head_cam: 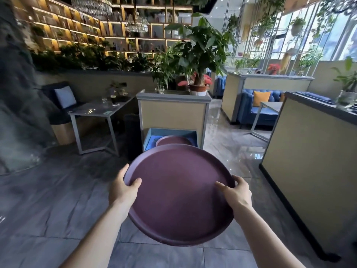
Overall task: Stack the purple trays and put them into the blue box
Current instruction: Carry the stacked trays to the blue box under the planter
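I hold a large round purple tray (179,192) in front of me, above the floor. My left hand (123,188) grips its left rim with the thumb on top. My right hand (236,192) grips its right rim the same way. Ahead on the floor stands the blue box (152,135), open at the top, against a beige partition. A second purple tray (172,141) lies inside the box; its near part is hidden behind the tray that I hold.
The beige planter partition (173,115) with potted plants stands right behind the box. A grey table (96,111) is to the left, and a long beige counter wall (309,161) runs along the right. Tiled floor (58,200) lies between me and the box.
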